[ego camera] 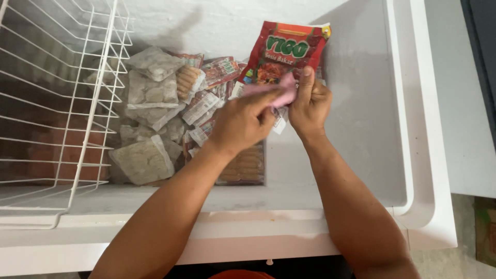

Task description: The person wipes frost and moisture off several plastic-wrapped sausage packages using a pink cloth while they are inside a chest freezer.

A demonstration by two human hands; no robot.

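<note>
I hold a red printed food packet (283, 50) upright over the open chest freezer (403, 129). My right hand (310, 102) grips the packet's lower edge, thumb on its front. My left hand (243, 121) presses a small pink cloth (279, 93) against the packet's lower front. Below my hands lie several frozen food packs (150, 93) piled on the freezer floor, some pale and frosted, some with sausages (245, 165).
A white wire basket (77, 103) hangs in the freezer's left part. The freezer's white rim (258, 232) runs across the front, its right wall (361, 103) beside my right hand. A grey floor (465, 103) lies to the right.
</note>
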